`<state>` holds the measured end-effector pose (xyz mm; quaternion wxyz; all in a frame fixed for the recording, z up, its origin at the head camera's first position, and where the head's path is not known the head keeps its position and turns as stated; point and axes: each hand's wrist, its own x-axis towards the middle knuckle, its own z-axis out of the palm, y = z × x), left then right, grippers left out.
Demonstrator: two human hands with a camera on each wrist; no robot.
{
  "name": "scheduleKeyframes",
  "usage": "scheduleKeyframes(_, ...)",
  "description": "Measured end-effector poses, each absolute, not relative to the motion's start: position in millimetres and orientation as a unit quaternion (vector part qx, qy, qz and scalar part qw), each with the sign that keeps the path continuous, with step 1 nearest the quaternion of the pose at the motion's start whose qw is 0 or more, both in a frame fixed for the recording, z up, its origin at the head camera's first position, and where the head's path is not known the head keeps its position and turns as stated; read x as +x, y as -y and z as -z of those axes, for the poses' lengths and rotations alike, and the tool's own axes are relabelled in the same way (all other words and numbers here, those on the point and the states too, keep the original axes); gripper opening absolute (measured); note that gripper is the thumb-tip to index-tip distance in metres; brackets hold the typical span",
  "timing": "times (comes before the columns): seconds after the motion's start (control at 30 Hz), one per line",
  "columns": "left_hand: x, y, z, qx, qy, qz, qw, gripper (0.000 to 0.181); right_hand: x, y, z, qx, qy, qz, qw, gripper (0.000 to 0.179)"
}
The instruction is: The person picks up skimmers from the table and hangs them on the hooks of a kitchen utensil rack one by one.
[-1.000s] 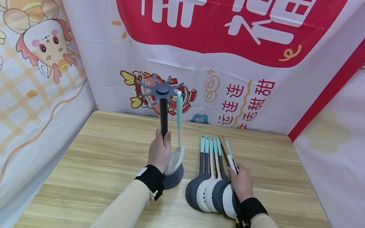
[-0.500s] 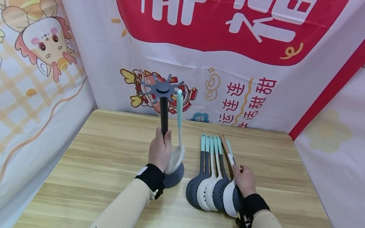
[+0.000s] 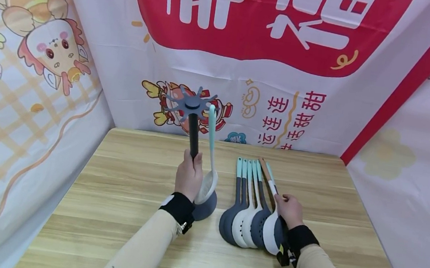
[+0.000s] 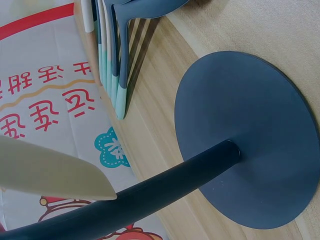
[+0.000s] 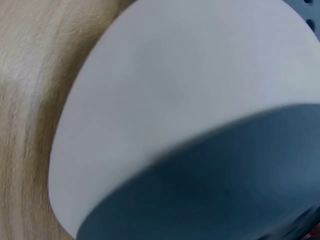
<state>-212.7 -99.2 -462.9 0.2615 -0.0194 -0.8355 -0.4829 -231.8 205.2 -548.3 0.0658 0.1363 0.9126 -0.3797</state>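
My left hand (image 3: 188,176) grips the black pole (image 3: 193,136) of a utensil stand. A dark hook wheel (image 3: 191,105) tops the pole, and its round dark base (image 4: 235,100) rests on the table. On the wheel hangs a white perforated skimmer (image 3: 208,187) with a mint handle, beside my hand. To the right, ladles and skimmers (image 3: 245,222) lie side by side, heads toward me. My right hand (image 3: 289,211) pinches a wood-ended utensil (image 3: 265,169) with a dark head (image 5: 215,185) at the row's right end. That head overlaps a white ladle (image 5: 165,75); my fingers hide part of the handle.
The wooden table (image 3: 126,230) runs back to a printed white cloth (image 3: 218,74). More cloth stands along the left and right sides. In the left wrist view, the row's mint handle ends (image 4: 119,102) point toward the back cloth.
My right hand has shifted slightly to the right on the wood-ended utensil, showing more of the white ladle beside it. The left hand and the stand have stayed in place.
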Motion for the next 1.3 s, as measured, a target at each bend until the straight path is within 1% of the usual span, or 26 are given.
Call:
scheduleKeyframes(0.53, -212.4, 98.9, 461.5, -0.018, 0.834, 0.487, 0.258, 0.034, -232.4, -207.2, 545.5, 0.167, -0.889, 0.422, 0.066, 0.055)
scheduleKeyframes(0.83, -213.4, 99.2, 462.9, -0.013, 0.834, 0.49, 0.255, 0.031, -230.8, -202.7, 546.4, 0.181, -0.885, 0.427, 0.042, 0.05)
scheduleKeyframes(1.3, -213.8, 99.4, 463.6, -0.017, 0.834, 0.485, 0.261, 0.03, -226.5, -202.8, 546.7, 0.187, -0.886, 0.425, 0.006, 0.049)
